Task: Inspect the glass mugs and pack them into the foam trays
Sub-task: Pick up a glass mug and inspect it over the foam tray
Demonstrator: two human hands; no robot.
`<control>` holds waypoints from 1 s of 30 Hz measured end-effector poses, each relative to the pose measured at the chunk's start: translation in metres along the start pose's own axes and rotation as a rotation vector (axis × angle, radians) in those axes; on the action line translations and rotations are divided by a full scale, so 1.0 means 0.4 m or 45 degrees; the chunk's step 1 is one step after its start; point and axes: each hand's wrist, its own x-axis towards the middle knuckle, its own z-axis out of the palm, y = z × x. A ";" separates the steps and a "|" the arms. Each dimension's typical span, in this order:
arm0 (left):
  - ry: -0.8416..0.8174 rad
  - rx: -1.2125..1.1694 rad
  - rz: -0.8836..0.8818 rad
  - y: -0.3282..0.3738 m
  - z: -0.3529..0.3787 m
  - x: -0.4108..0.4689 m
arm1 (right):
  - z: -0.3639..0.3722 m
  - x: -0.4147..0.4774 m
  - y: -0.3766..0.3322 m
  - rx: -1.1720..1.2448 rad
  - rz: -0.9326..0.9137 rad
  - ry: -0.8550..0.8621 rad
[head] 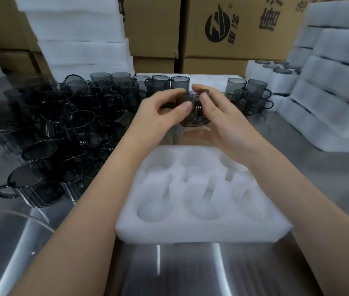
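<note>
Inspection hold, frame centre
Left hand [165,113] and right hand [226,122] grip a smoked-glass mug [194,119] over the foam tray [190,228]; slick glass may slip.

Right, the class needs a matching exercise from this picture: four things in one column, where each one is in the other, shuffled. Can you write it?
1 held mug
2 foam tray
3 cardboard boxes
4 pile of mugs

A stacked at the back
B left side of the table
C between left hand and right hand
D nearest, pockets empty

Pairs: 1-C, 2-D, 3-A, 4-B
</note>
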 end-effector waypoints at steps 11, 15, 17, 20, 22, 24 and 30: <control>-0.029 0.048 -0.257 0.032 0.021 0.007 | 0.019 0.011 0.018 -0.301 -0.210 0.294; 0.027 0.135 -0.245 0.020 0.035 0.000 | 0.018 0.014 0.021 -0.301 -0.193 0.330; 0.023 0.029 -0.246 0.005 0.024 -0.001 | 0.016 0.014 0.020 -0.296 -0.210 0.326; 0.009 -0.118 -0.256 -0.007 0.007 -0.007 | 0.014 0.013 0.016 -0.196 -0.183 0.289; -0.007 -0.192 -0.265 -0.009 0.002 -0.007 | 0.010 0.011 0.016 -0.127 -0.146 0.257; -0.042 -0.266 -0.264 -0.011 -0.003 -0.006 | 0.005 0.009 0.017 -0.052 -0.127 0.219; -0.112 -0.460 -0.217 -0.020 -0.010 -0.006 | -0.011 0.008 0.007 0.290 0.078 0.163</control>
